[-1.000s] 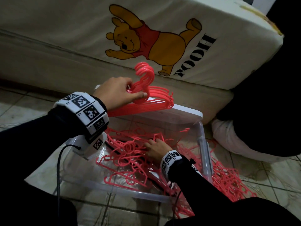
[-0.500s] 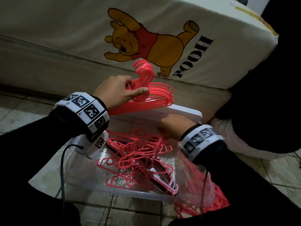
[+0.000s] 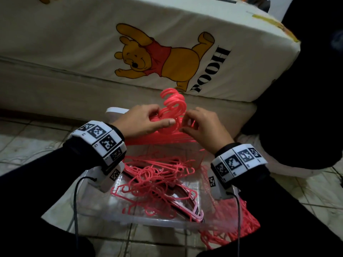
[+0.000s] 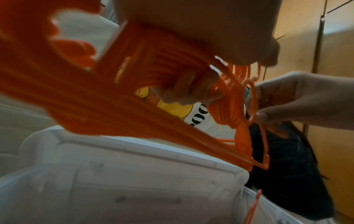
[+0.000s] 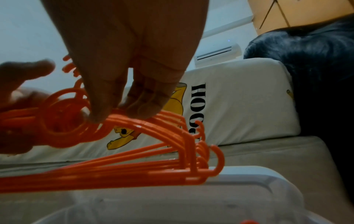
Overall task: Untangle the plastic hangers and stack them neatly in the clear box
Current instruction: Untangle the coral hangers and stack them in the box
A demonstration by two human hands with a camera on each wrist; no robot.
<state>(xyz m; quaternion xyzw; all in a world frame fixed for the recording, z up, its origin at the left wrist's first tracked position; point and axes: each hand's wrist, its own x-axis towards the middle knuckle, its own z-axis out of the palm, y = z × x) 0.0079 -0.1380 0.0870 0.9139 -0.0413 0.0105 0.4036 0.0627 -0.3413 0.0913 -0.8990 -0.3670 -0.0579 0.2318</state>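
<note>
Left hand [image 3: 143, 120] clamps the aligned bundle of coral plastic hangers [image 3: 172, 130]; right hand [image 3: 201, 123] pinches its near-right shoulder. Risk: loosened grip fans the bundle into the tangled coral hangers [image 3: 157, 184] in the clear plastic box [image 3: 104, 214].

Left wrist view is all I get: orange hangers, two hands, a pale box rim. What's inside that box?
Observer: Beneath the held bundle, the clear box holds a tangled heap of hangers.
Operator: Any outside it?
Observer: Yes, a second tangle lies on the tiled floor by the box's near right corner.
Operator: Anything on the wrists?
Observer: Both wear white bands printed with black square markers.
</note>
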